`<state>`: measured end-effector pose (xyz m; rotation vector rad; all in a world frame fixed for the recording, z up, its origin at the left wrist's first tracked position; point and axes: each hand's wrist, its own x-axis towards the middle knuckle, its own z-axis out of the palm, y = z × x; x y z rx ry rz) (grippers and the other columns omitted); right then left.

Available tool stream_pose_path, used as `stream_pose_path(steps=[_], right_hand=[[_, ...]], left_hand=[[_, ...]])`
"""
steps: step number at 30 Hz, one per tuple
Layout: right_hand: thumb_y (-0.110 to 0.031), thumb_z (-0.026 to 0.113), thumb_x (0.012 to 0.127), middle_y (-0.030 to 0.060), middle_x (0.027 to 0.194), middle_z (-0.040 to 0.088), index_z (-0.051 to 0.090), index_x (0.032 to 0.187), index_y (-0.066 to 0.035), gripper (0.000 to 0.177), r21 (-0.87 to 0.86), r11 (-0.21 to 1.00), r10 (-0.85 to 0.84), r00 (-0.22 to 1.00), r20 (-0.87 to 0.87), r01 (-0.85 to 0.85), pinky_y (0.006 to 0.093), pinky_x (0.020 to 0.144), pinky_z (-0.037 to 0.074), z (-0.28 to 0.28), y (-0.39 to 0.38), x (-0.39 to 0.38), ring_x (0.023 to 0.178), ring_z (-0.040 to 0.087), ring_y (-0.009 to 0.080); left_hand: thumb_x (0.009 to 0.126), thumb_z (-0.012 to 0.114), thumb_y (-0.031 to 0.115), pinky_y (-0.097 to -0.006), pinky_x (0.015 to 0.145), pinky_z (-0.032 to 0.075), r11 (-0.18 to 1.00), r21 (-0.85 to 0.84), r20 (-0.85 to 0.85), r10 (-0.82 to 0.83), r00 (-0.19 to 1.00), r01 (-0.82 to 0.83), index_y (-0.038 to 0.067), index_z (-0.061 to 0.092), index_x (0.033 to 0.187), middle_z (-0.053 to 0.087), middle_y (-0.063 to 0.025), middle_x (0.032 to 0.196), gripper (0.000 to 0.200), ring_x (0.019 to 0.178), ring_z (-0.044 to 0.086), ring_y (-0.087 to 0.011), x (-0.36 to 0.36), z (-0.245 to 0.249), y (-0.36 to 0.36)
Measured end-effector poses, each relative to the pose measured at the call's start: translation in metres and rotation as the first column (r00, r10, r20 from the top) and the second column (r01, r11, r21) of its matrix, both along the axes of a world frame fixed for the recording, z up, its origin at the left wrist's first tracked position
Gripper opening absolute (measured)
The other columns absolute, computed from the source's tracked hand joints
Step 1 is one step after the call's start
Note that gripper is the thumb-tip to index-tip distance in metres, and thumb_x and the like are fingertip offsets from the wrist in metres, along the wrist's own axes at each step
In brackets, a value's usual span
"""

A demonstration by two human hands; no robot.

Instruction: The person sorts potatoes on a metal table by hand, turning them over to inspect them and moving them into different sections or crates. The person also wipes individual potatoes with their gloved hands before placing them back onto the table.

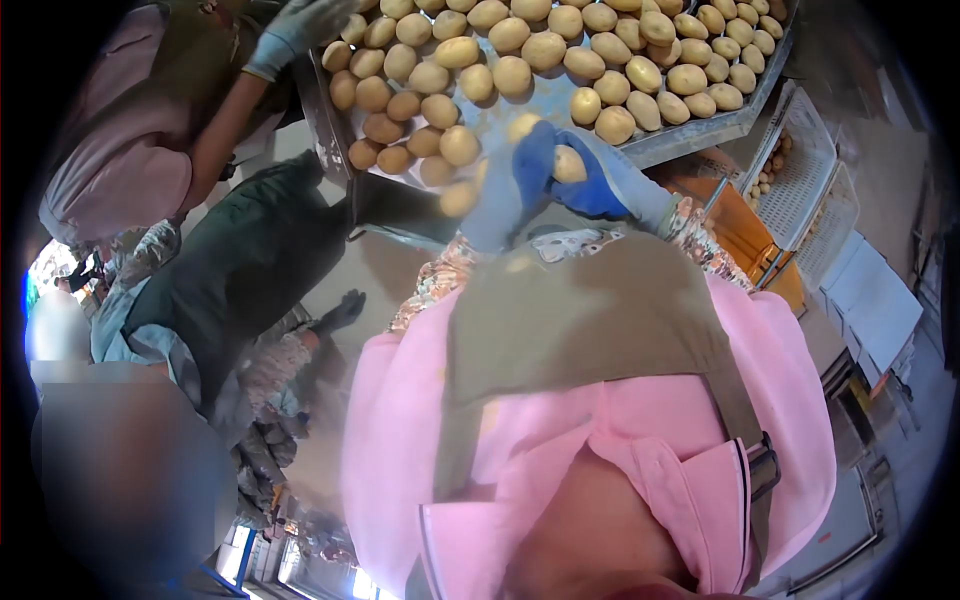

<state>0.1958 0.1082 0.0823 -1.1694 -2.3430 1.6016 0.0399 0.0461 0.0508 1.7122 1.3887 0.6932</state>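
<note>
My left hand [510,185] and my right hand [600,180], both in grey gloves with blue palms, are close together at the near edge of the table. A yellowish potato [569,164] lies in the curled fingers of my right hand, on the side facing my left hand. Motion blurs my left hand; another potato [522,126] is right at its fingertips, and I cannot tell whether it is gripped. Just left of that hand, a blurred potato [458,198] shows by the table edge.
Many potatoes [510,76] cover the metal-rimmed table [690,142]. On the left, a co-worker's gloved hand [300,35] reaches over the table edge; another person in a dark apron [235,270] stands nearer. White plastic crates [800,190], with potatoes inside, and an orange crate [725,225] stand at right.
</note>
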Motion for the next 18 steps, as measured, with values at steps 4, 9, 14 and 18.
stream_pose_path(steps=[4, 9, 14, 18], right_hand=[[-0.019, 0.068, 0.081, 0.0094, 0.097, 0.061, 0.056, 0.107, -0.002, 0.033, -0.370, 0.927, -0.126, 0.983, -0.131, 0.069, 0.0356, 0.078, 0.048, -0.008, 0.001, 0.002, 0.089, 0.059, 0.0197], [-0.035, 0.066, 0.087, 0.0078, 0.112, 0.055, 0.052, 0.123, -0.007, 0.048, -0.411, 0.871, -0.375, 0.906, -0.198, 0.271, 0.0305, 0.083, 0.047, -0.065, 0.011, 0.017, 0.099, 0.054, 0.0154], [-0.046, 0.065, 0.083, 0.0205, 0.123, 0.053, 0.049, 0.128, -0.008, 0.061, 0.020, 0.905, -0.426, 0.904, 0.026, 0.425, 0.0451, 0.091, 0.046, -0.078, 0.034, -0.012, 0.111, 0.056, 0.0361], [-0.034, 0.066, 0.081, 0.0157, 0.107, 0.059, 0.056, 0.115, -0.006, 0.045, -0.006, 0.994, -0.111, 0.990, 0.089, 0.112, 0.0393, 0.081, 0.050, -0.065, 0.028, -0.028, 0.098, 0.061, 0.0300]], left_hand=[[0.087, 0.058, 0.008, -0.0306, 0.070, 0.050, 0.954, -0.238, 0.417, 0.269, 0.868, -0.181, 0.005, 0.050, 0.120, 0.061, -0.0120, 0.094, 0.035, 0.080, 0.060, -0.0192, -0.012, -0.019, -0.003], [0.095, 0.054, 0.022, -0.0327, 0.082, 0.048, 0.775, -0.155, 0.331, 0.625, 0.707, -0.613, -0.003, 0.052, 0.119, 0.060, -0.0146, 0.110, 0.035, 0.095, 0.058, -0.0191, -0.064, -0.086, -0.066], [0.095, 0.058, 0.030, -0.0353, 0.086, 0.047, 0.693, -0.004, -0.047, 0.720, 0.692, -0.721, -0.009, 0.049, 0.123, 0.059, -0.0205, 0.114, 0.049, 0.100, 0.057, -0.0265, -0.074, -0.110, -0.110], [0.095, 0.058, 0.027, -0.0375, 0.091, 0.045, 0.713, 0.158, -0.277, 0.696, 0.662, -0.684, -0.009, 0.047, 0.126, 0.057, -0.0255, 0.116, 0.049, 0.105, 0.056, -0.0344, -0.073, -0.115, -0.094]])
